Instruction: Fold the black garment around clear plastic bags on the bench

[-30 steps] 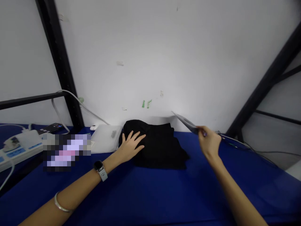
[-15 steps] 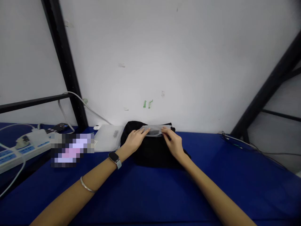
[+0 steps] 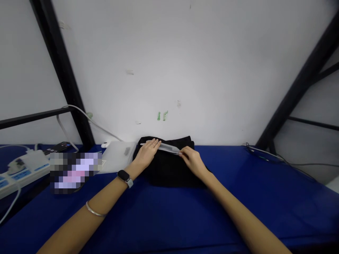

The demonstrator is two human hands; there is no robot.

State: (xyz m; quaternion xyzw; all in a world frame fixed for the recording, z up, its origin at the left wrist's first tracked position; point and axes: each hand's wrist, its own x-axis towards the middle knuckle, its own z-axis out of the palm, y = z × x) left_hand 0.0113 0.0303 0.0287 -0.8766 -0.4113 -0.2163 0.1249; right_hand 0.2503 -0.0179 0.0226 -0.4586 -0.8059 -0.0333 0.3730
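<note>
A black cloth item [image 3: 172, 173], which may be a folded garment or a soft bag, lies on the blue surface against the wall. Across its upper part runs a translucent plastic piece [image 3: 168, 147], perhaps a small plastic bag. My left hand [image 3: 147, 153], wearing a ring and with a watch at the wrist, rests with outstretched fingers over the plastic's left end. At the other end, my right hand [image 3: 193, 160] pinches the plastic's edge between thumb and fingers. The underside of the plastic is hidden.
Left of the black cloth lies a flat translucent plastic bag [image 3: 116, 157]. A pixelated phone-like object [image 3: 76, 173] and a white power strip [image 3: 29, 176] with plugs are further left. Thin cables [image 3: 280, 158] lie at right. Black metal posts [image 3: 62, 74] frame the wall.
My left hand has gone from holding the plastic at its fingertips to lying flatter on it. The plastic now slants down to the right, and my right hand is slightly lower. The view has shifted slightly.
</note>
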